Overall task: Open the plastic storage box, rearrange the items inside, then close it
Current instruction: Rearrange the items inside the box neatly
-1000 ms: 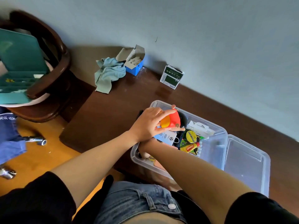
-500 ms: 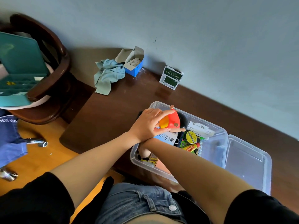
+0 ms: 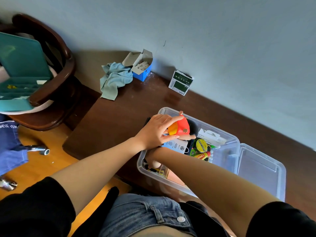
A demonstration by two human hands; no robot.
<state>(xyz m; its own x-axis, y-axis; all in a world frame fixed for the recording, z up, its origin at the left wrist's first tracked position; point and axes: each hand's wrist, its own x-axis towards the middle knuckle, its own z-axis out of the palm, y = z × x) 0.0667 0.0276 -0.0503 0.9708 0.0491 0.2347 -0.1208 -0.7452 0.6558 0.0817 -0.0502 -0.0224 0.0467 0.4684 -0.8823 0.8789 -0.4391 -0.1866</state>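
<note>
- The left hand [image 3: 156,130] grips a red-and-orange toy figure [image 3: 179,128], fingers curled over its top and thumb beneath, holding it above the far left corner of the clear plastic storage box [image 3: 227,152].
- The right hand reaches into the near left end of the box beneath the left wrist; the left arm hides it, so whether it grasps anything cannot be told.
- Just right of the left hand, inside the box, lie a white-and-blue carton with printed symbols [image 3: 177,146], a round yellow tin [image 3: 201,145], a yellow tube with a red cap [image 3: 202,156] and a white packet [image 3: 211,136] against the far wall.
- Below the left wrist, a pale rounded object [image 3: 154,165] shows through the box's near wall.
- The box sits on the dark brown wooden desk [image 3: 119,120], open, with its clear lid [image 3: 261,170] lying beside it, to the right of both hands.
- Well beyond the left hand, by the wall, rest a crumpled light blue cloth [image 3: 114,79], an open blue cardboard box [image 3: 142,69] and a green-and-white carton [image 3: 180,82].
- Far left of the hands, a dark wooden chair [image 3: 56,93] carries an open teal case [image 3: 20,69].
</note>
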